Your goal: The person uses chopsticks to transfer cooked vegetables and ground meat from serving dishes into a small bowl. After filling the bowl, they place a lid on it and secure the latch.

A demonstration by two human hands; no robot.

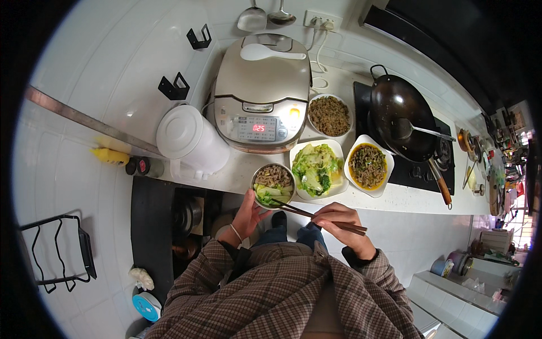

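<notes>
My left hand [247, 218] is closed around the side of a small round bowl [273, 186], held at the counter's front edge. Minced meat and green lettuce lie in it. In my right hand [344, 227] is a pair of dark chopsticks [305, 213], gripped near the back, their tips at the lettuce inside the bowl. Just beyond, a white square dish of cooked lettuce [317, 168] stands on the counter. Right of it sits a white dish of chopped meat in yellow oily sauce [368, 165]. Behind these is a round plate of brown minced food [329, 116].
A rice cooker [262, 90] with a lit display stands at the back, a white rice paddle [271, 53] on its lid. To its left is a white pitcher [189, 138]. A wok [402, 116] holding a spatula [420, 130] rests on the black stove [415, 169], its wooden handle overhanging the front.
</notes>
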